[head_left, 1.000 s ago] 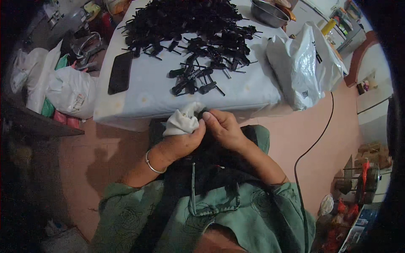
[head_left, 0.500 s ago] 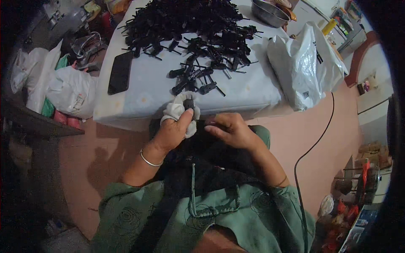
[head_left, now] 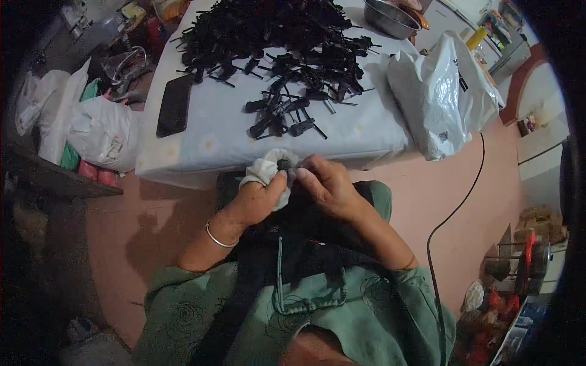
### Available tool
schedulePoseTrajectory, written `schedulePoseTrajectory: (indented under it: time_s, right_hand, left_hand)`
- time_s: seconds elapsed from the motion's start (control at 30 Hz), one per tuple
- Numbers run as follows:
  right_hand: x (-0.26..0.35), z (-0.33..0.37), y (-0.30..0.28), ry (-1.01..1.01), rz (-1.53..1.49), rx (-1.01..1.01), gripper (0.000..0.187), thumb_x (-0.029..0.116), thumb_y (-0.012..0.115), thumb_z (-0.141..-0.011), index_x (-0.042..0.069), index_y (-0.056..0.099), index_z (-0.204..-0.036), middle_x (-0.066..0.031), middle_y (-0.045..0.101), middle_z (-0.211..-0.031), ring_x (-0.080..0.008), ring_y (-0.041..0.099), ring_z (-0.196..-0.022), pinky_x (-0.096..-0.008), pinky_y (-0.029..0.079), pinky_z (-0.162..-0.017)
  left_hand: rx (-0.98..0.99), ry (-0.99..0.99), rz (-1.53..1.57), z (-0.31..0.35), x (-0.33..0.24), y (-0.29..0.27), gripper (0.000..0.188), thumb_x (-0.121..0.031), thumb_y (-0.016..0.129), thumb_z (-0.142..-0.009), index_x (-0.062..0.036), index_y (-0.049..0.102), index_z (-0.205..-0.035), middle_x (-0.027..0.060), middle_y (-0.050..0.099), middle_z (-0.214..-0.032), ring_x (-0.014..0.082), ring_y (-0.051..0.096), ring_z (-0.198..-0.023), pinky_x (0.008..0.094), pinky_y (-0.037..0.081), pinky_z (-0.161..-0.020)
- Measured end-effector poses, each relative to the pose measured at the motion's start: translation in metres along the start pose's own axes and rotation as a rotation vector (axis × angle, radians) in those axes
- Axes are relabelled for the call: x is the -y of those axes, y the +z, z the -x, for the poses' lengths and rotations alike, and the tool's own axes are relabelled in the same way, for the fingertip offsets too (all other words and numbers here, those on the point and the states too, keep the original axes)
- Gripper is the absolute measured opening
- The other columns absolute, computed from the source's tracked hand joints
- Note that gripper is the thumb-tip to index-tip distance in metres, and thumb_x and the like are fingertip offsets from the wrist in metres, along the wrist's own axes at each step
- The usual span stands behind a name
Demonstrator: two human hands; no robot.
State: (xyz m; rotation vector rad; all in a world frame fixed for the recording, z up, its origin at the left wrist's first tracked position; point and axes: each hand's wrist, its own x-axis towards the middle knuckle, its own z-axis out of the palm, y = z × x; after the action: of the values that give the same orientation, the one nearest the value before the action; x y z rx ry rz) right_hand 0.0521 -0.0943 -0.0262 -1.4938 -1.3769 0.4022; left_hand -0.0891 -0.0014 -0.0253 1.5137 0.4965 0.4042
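Over my lap, just off the table's near edge, my left hand (head_left: 261, 198) is closed round a white cloth (head_left: 267, 168). A small dark plastic part (head_left: 283, 165) pokes out of the cloth above my thumb. My right hand (head_left: 329, 184) pinches at that part's right side with thumb and forefinger; whether a smaller piece sits between the fingertips is hidden. Beyond the hands, a few loose black plastic parts with thin rods (head_left: 284, 116) lie on the table. Behind them spreads a big heap of similar black parts (head_left: 268, 36).
The table (head_left: 207, 146) has a pale cloth cover. A dark phone (head_left: 174, 105) lies at its left, a metal bowl (head_left: 392, 19) at the far right. A white plastic bag (head_left: 430, 91) stands at the right edge. A black cable (head_left: 455, 210) runs down the right; filled bags (head_left: 104, 131) sit left.
My right hand has moved left and up to meet the part in the cloth. My left hand has shifted slightly right and down, tilting the part.
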Motion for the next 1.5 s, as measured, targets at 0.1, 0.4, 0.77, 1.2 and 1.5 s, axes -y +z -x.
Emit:
schedulePoseTrajectory:
  time_s: [0.1,0.4,0.77,1.2,1.5]
  right_hand:
    - [0.008,0.001,0.000,0.051,0.073,0.201,0.019,0.016,0.051,-0.086,0.000,0.050,-0.076,-0.0091,0.049,-0.062,-0.0117,0.044,-0.054,-0.0287,0.040,-0.052]
    - [-0.012,0.009,0.026,0.113,-0.145,0.018,0.022,0.018,0.046,-0.088,-0.001,0.051,-0.078,-0.0161,0.047,-0.059,-0.0231,0.041,-0.050,-0.0328,0.040,-0.052]
    - [-0.004,0.013,0.028,0.123,-0.228,-0.009,0.025,0.016,0.044,-0.090,-0.001,0.049,-0.073,-0.0021,0.044,-0.059,-0.0074,0.038,-0.059,-0.0259,0.036,-0.053]
    - [-0.035,-0.020,-0.019,0.247,0.549,-0.143,0.016,0.013,0.053,-0.081,0.000,0.050,-0.071,-0.0152,0.052,-0.057,-0.0264,0.052,-0.050,-0.0347,0.037,-0.046]
    - [-0.005,0.006,-0.005,0.238,-0.031,0.031,0.022,0.017,0.058,-0.081,-0.001,0.049,-0.072,-0.0025,0.044,-0.057,-0.0080,0.041,-0.055,-0.0256,0.035,-0.048]
  left_hand:
    - [-0.115,0.264,-0.189,-0.002,0.014,0.006,0.019,-0.007,0.044,-0.081,-0.0020,0.049,-0.098,0.0075,0.052,-0.078,0.0191,0.052,-0.071,0.0311,0.044,-0.065]
    - [-0.138,0.446,-0.599,-0.003,0.010,0.010,0.017,-0.005,0.046,-0.077,0.0013,0.048,-0.093,0.0169,0.050,-0.090,0.0323,0.052,-0.079,0.0346,0.042,-0.070]
    - [-0.033,0.426,-0.509,-0.005,0.007,0.012,0.018,-0.010,0.046,-0.080,-0.0004,0.048,-0.095,0.0183,0.051,-0.089,0.0358,0.052,-0.080,0.0376,0.043,-0.068]
    - [-0.053,0.099,-0.333,-0.028,0.037,0.002,0.032,-0.012,0.054,-0.083,-0.0004,0.045,-0.112,0.0103,0.056,-0.093,0.0157,0.054,-0.083,0.0281,0.045,-0.072]
    - [-0.332,0.379,-0.086,-0.039,0.019,0.019,0.020,-0.011,0.055,-0.082,-0.0004,0.049,-0.098,0.0091,0.058,-0.074,0.0183,0.056,-0.069,0.0307,0.045,-0.061]
